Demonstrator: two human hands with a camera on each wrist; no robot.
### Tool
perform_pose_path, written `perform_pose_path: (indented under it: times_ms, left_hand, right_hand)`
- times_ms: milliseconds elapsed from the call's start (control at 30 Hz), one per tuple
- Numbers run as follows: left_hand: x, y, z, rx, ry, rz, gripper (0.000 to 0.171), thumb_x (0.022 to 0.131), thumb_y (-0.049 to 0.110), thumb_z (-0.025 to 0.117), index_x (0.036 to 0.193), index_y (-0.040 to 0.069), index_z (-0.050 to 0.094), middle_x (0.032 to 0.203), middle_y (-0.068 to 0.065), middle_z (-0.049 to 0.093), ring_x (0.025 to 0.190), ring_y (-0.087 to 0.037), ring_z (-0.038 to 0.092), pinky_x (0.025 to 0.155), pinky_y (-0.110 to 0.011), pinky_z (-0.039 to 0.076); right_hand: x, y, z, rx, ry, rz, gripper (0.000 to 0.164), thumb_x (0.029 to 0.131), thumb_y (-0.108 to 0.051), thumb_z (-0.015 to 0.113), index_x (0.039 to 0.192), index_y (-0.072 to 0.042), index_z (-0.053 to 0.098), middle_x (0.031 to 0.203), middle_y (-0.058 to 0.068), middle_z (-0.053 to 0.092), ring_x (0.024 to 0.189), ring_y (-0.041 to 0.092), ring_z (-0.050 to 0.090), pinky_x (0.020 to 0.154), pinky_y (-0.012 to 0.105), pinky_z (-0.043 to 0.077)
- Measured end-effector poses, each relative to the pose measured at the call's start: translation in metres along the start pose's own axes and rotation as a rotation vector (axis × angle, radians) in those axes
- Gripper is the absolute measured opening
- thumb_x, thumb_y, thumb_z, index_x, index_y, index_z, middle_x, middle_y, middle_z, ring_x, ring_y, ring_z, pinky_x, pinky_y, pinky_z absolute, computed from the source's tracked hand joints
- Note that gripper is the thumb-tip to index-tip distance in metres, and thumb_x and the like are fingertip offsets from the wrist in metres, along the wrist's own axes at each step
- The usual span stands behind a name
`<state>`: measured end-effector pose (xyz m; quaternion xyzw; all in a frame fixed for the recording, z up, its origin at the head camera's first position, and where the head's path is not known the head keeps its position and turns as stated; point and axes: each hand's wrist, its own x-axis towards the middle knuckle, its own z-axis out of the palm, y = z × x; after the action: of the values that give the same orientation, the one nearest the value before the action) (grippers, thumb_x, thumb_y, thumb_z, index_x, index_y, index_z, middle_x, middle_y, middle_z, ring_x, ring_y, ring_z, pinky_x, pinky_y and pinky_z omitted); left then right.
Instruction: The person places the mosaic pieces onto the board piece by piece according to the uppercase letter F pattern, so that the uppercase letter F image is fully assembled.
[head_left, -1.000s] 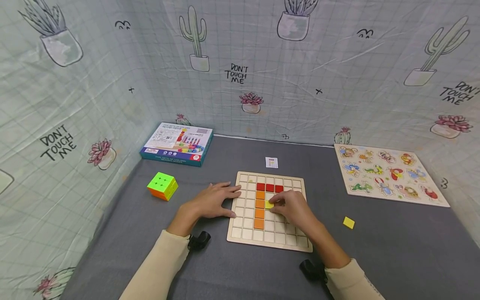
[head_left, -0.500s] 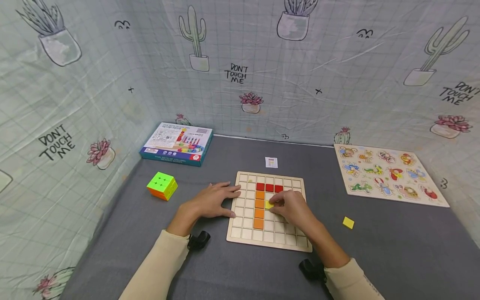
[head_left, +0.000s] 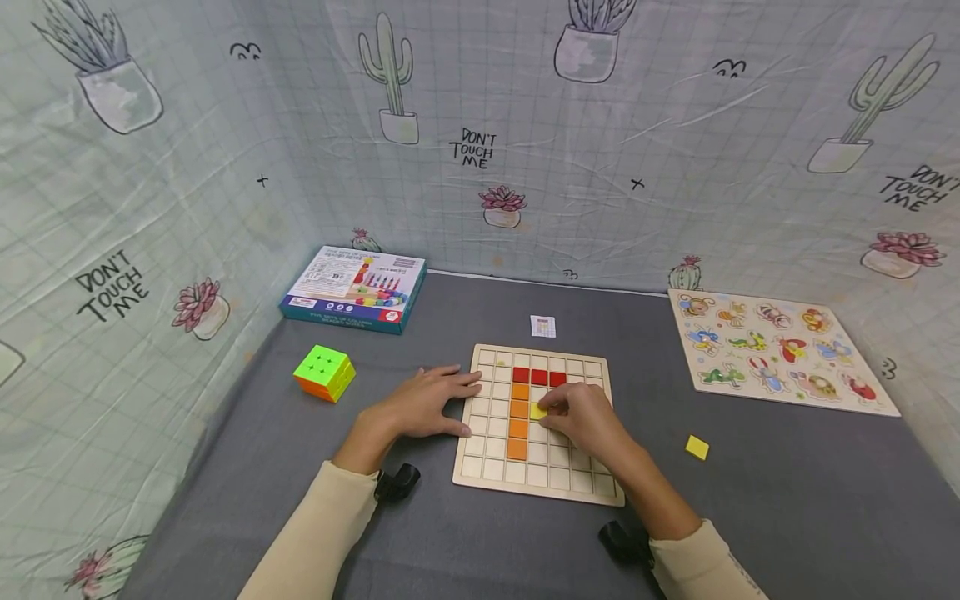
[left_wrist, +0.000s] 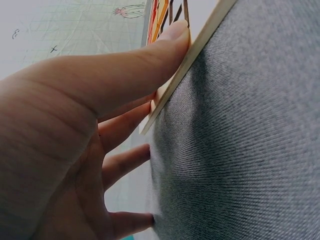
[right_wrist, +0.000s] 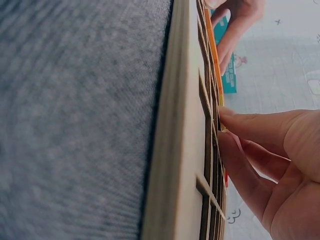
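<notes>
A square wooden grid board (head_left: pixel 537 473) lies on the grey cloth. Set in its cells are a row of red tiles (head_left: pixel 539 377) and, below the row's left end, a column of orange tiles (head_left: pixel 518 428). My right hand (head_left: pixel 588 417) pinches a yellow tile (head_left: pixel 536 411) between thumb and fingertips, at a cell beside the orange column; the fingers partly cover it. My left hand (head_left: pixel 427 404) lies spread at the board's left edge. In the left wrist view its thumb (left_wrist: pixel 172 42) touches the top of the board.
Another yellow tile (head_left: pixel 697 447) lies right of the board. Behind the board is a small printed card (head_left: pixel 543 326). A puzzle cube (head_left: pixel 325 372) and a flat toy box (head_left: pixel 354 287) are on the left. An insect picture board (head_left: pixel 780 350) lies at the right back.
</notes>
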<state>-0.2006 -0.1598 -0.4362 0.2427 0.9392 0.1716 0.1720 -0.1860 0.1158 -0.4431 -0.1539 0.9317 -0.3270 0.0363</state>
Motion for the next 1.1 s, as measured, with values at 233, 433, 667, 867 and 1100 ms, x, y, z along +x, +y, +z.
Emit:
perform_pose_path:
  times_ms: [233,433,667,867,1100]
  left_hand:
    - [0.000,0.001,-0.002,0.002,-0.006,-0.003,0.075,0.088,0.046,0.078,0.152,0.021,0.049,0.167,0.005,0.037,0.158,-0.033,0.026,0.122,-0.073,0.019]
    - [0.000,0.001,-0.002,0.004,-0.002,0.000,0.075,0.088,0.046,0.078,0.152,0.021,0.049,0.167,0.004,0.038,0.158,-0.033,0.027,0.121,-0.074,0.020]
    - [-0.001,0.001,-0.002,0.015,-0.006,0.003,0.075,0.087,0.047,0.078,0.152,0.022,0.049,0.167,0.005,0.037,0.158,-0.033,0.027,0.121,-0.074,0.021]
    - [-0.001,0.002,-0.003,0.010,-0.004,-0.003,0.075,0.087,0.046,0.078,0.152,0.021,0.049,0.167,0.005,0.037,0.158,-0.033,0.027,0.122,-0.073,0.020]
    - [-0.002,0.003,-0.003,0.010,-0.008,-0.002,0.075,0.088,0.046,0.078,0.152,0.021,0.049,0.166,0.005,0.038,0.158,-0.033,0.027,0.122,-0.073,0.020]
  right_hand:
    - [-0.001,0.000,-0.001,-0.008,-0.010,-0.006,0.019,0.078,-0.002,0.085,0.097,-0.006,0.081,0.093,0.005,0.079,0.078,0.010,0.065,0.070,0.025,0.055]
    - [-0.001,0.002,-0.005,-0.009,-0.036,-0.023,0.022,0.079,-0.005,0.086,0.100,-0.006,0.080,0.092,0.004,0.078,0.079,0.010,0.063,0.071,0.024,0.054]
    - [-0.006,0.006,-0.015,0.040,-0.051,-0.028,0.026,0.081,-0.010,0.085,0.106,-0.009,0.079,0.103,0.004,0.078,0.087,0.013,0.073,0.076,0.027,0.057]
    - [-0.018,0.015,-0.039,0.017,-0.011,-0.031,0.028,0.086,-0.015,0.081,0.113,-0.010,0.077,0.113,0.008,0.077,0.096,0.022,0.074,0.079,0.036,0.057]
    - [-0.040,0.043,-0.076,0.014,-0.008,0.003,0.037,0.088,-0.017,0.080,0.123,-0.009,0.072,0.126,0.015,0.071,0.108,0.034,0.072,0.078,0.035,0.063]
